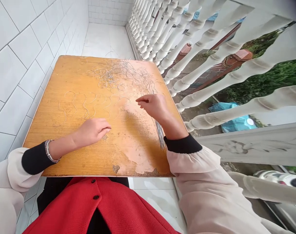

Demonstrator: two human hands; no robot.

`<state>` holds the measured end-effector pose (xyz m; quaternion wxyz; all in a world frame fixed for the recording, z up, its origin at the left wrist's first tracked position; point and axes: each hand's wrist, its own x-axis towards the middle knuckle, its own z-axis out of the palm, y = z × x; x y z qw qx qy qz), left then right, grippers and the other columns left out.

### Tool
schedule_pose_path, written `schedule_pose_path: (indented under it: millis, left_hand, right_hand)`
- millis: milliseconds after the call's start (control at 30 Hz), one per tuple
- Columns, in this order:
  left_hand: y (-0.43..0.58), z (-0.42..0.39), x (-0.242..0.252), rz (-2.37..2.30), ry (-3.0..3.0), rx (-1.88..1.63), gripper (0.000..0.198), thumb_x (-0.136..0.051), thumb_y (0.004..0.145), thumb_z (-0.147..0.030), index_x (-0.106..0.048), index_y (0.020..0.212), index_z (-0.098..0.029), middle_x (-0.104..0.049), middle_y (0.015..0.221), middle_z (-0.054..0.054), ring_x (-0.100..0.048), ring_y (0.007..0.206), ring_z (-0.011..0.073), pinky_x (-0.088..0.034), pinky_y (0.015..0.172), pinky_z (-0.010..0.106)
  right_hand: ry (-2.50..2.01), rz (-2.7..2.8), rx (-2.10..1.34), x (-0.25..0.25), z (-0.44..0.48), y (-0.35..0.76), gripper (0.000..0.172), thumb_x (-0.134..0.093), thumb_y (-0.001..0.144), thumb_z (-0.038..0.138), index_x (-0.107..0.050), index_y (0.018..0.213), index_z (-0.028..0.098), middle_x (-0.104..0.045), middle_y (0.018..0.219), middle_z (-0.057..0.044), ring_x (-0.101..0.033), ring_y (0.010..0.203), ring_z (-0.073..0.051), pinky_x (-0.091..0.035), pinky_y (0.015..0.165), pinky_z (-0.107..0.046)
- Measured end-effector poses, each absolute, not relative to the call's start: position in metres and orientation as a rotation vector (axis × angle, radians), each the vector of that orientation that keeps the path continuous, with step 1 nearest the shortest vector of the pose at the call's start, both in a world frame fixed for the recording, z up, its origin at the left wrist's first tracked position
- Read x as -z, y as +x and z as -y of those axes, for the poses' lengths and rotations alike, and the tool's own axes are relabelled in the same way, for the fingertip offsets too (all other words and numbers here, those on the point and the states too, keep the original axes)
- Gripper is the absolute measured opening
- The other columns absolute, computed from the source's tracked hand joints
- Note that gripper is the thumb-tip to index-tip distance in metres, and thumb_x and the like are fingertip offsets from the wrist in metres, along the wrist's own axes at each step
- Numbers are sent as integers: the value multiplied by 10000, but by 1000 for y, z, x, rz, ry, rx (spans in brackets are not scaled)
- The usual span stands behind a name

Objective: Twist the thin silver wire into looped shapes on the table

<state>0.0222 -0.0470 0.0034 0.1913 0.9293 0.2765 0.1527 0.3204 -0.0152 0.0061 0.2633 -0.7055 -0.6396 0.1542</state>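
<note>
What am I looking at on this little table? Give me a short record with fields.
place: tiled balcony beside a white balustrade
table: worn wood, peeling at the near edge
left hand: resting on the table, fingers curled
right hand: fingertips pinched together; any wire between them is too thin to tell
bent wires: wavy pieces lying in a row ahead of the left hand
wire tangle: loose heap at the far end
straight wires: bundle beside the right wrist
</note>
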Motion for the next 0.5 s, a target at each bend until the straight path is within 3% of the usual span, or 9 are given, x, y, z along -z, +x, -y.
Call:
schedule_pose_path:
  millis: [133, 233, 500]
  left_hand:
    - [46, 43, 3, -780, 2834, -363, 203, -535, 957, -189, -704, 1052, -130, -700, 1213, 147, -685, 1061, 250, -540, 900, 384]
    - [57, 42, 11, -723, 2914, -314, 247, -580, 945, -192, -665, 1153, -91, -598, 1403, 201, -578, 1303, 308, -481, 1054, 446]
    - [59, 39, 22, -697, 2917, -213, 251, -605, 947, -212, -655, 1160, -88, -621, 1372, 201, -582, 1299, 300, -447, 1096, 466]
  right_hand:
    - [-1847, 1887, -288, 6, 6, 313, 266, -571, 827, 178, -811, 937, 208, -777, 974, -103, -697, 933, -272, -521, 897, -432]
    - [-1869, 1947, -245, 11, 3, 311, 331, -540, 828, 144, -805, 1019, 197, -762, 1082, -123, -692, 962, -271, -513, 914, -428]
    - [-1827, 2023, -251, 26, 3, 310, 301, -579, 840, 196, -787, 1058, 186, -739, 1146, -132, -675, 1026, -284, -504, 938, -426]
